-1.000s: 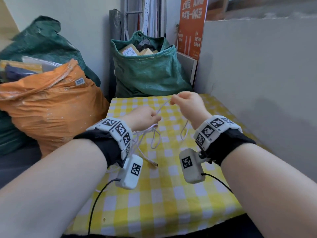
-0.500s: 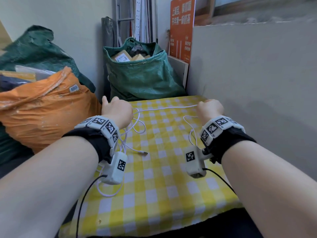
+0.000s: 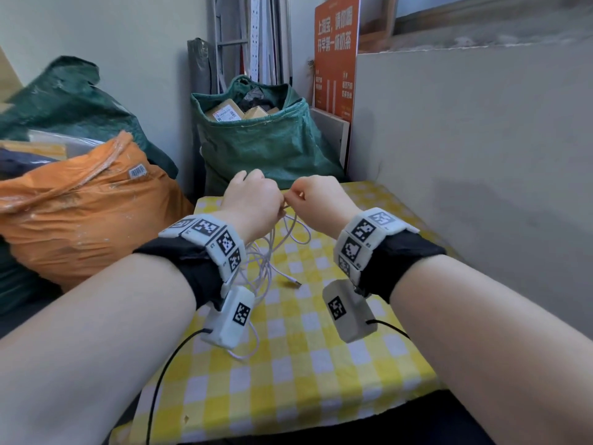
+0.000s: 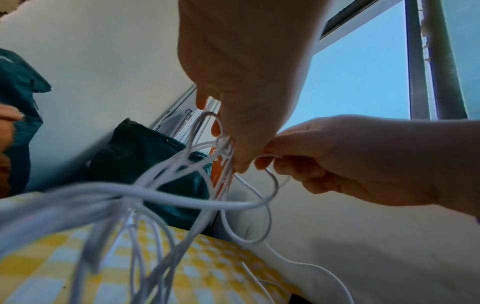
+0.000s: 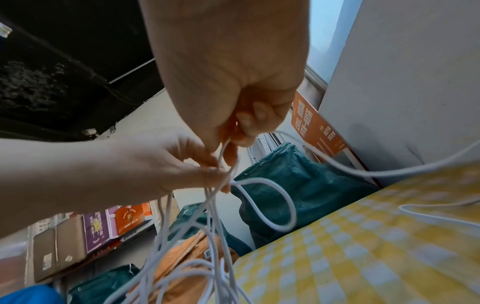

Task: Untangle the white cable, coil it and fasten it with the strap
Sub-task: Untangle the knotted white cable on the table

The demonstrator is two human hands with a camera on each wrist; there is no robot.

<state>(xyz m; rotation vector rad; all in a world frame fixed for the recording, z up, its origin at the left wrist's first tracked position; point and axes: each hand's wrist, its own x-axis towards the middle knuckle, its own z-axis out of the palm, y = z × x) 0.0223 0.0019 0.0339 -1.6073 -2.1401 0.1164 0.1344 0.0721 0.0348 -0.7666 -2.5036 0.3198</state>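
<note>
Hanging in several loose loops from my two hands, the thin white cable (image 3: 272, 252) is bunched above the yellow-and-white checked tablecloth (image 3: 288, 380), with its metal-tipped plug end (image 3: 293, 282) lying on the cloth between my wrists. My left hand (image 3: 253, 200) has its fingers curled around a cluster of loops, gathered at the fingertips (image 4: 239, 164). My right hand (image 3: 316, 200) sits just beside it, knuckles nearly touching, pinching a single strand between thumb and fingers (image 5: 249, 123). One more loop trails across the cloth towards the right. Beyond the table stand a green woven sack (image 3: 263, 139) of parcels and, on my left, an orange plastic sack (image 3: 80, 213).
</note>
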